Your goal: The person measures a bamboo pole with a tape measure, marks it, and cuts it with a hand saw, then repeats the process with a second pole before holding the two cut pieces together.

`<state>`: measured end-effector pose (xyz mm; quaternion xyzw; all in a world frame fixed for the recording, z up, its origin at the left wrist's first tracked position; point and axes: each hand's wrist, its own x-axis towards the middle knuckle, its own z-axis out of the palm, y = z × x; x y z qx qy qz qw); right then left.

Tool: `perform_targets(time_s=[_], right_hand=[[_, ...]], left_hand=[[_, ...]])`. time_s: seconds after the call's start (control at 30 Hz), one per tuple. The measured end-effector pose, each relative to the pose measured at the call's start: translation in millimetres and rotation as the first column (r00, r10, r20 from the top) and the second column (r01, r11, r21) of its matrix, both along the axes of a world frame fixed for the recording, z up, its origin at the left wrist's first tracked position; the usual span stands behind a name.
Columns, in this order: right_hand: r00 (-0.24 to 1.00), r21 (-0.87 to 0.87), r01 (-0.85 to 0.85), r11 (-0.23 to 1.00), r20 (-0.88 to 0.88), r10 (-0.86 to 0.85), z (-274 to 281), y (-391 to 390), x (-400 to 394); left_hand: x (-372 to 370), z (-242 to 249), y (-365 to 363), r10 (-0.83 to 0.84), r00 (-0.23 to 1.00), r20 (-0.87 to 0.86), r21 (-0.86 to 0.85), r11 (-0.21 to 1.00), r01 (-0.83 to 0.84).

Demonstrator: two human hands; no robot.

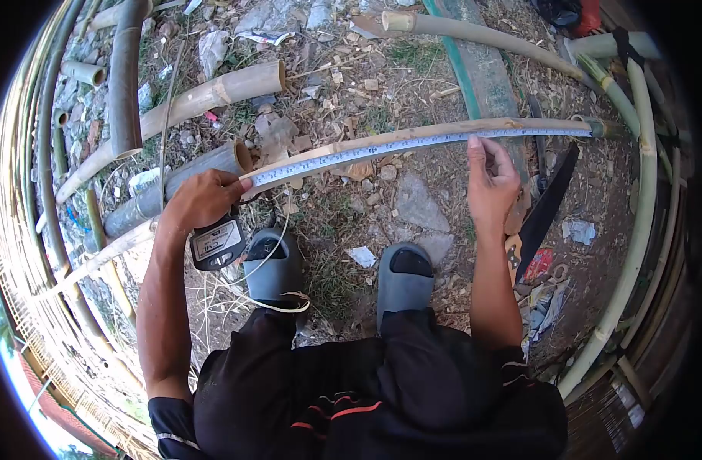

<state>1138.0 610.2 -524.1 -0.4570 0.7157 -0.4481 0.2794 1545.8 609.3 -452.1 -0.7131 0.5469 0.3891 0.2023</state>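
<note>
A pale tape measure blade [366,150] lies stretched along a long bamboo strip [435,129]. My left hand [205,199] is closed at the strip's left part, with its fingertips on the blade; the dark tape case [218,242] hangs just under this hand. Toward the strip's right part, my right hand [491,172] pinches the lower edge of the blade between thumb and fingers. The blade's far end reaches the strip's right end, near a bamboo pole.
Cut bamboo poles [213,92] lie at the upper left. A handsaw [546,207] rests right of my right forearm. A green-edged board [489,77] runs behind the strip. A long curved pole [642,207] bounds the right side. Bamboo strips [25,192] line the left.
</note>
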Motion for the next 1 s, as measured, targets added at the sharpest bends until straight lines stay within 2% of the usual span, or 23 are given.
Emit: perform_targets(time_s=[0.07, 0.1, 0.17, 0.23, 0.3, 0.37, 0.43, 0.5, 0.57, 0.7, 0.73, 0.8, 1.0], right_hand=[[0.985, -0.069, -0.159, 0.985, -0.084, 0.153, 7.0, -7.3, 26.1], [0.981, -0.066, -0.181, 0.981, -0.084, 0.175, 12.3, -11.7, 39.8], [0.907, -0.106, -0.398, 0.911, -0.198, 0.372, 27.9, -20.9, 69.1], [0.866, -0.061, -0.478, 0.876, -0.197, 0.459, 32.2, -27.6, 93.8], [0.731, -0.102, -0.67, 0.735, -0.26, 0.631, 29.7, -36.2, 115.5], [0.67, -0.047, -0.728, 0.684, -0.259, 0.695, 27.6, -40.4, 133.6], [0.556, 0.019, -0.816, 0.577, -0.248, 0.793, 22.8, -43.7, 150.9], [0.514, 0.048, -0.845, 0.533, -0.205, 0.833, 14.5, -46.1, 167.2], [0.444, 0.169, -0.871, 0.462, -0.133, 0.886, 10.3, -47.2, 182.6], [0.41, 0.377, -0.853, 0.362, 0.053, 0.911, 2.8, -55.0, 204.9], [0.408, 0.377, -0.853, 0.359, 0.053, 0.912, 4.3, -57.9, 208.1], [0.413, 0.517, -0.808, 0.281, 0.159, 0.897, 9.0, -63.5, 212.3], [0.424, 0.639, -0.737, 0.22, 0.183, 0.887, 14.2, -68.8, 223.9]], left_hand=[[17.7, 1.9, 12.4, 0.032, 0.999, 0.044, -0.031, 0.999, -0.03], [24.7, 2.6, 18.4, 0.039, 0.995, 0.088, -0.063, 0.997, -0.033], [35.5, 2.4, 25.4, 0.058, 0.991, 0.12, -0.057, 0.997, -0.051], [45.5, 2.9, 31.0, 0.027, 0.985, 0.171, -0.083, 0.996, -0.013], [47.9, 1.7, 32.1, 0.053, 0.983, 0.174, -0.078, 0.996, -0.04], [47.1, -2.0, 34.3, 0.018, 0.973, 0.231, -0.14, 0.99, 0.016], [42.8, 4.1, 30.9, 0.053, 0.97, 0.239, -0.115, 0.993, -0.026], [42.6, 6.1, 29.0, 0.017, 0.972, 0.234, -0.107, 0.994, 0.009], [47.2, 2.0, 29.3, 0.009, 0.973, 0.231, -0.114, 0.993, 0.018], [48.7, 0.6, 30.6, -0.002, 0.979, 0.204, -0.126, 0.992, 0.029], [49.5, 0.0, 31.2, -0.007, 0.979, 0.204, -0.141, 0.989, 0.036], [48.4, 2.2, 29.6, 0.0, 0.981, 0.195, -0.13, 0.991, 0.026], [47.7, 1.0, 28.7, -0.005, 0.98, 0.2, -0.127, 0.991, 0.031]])
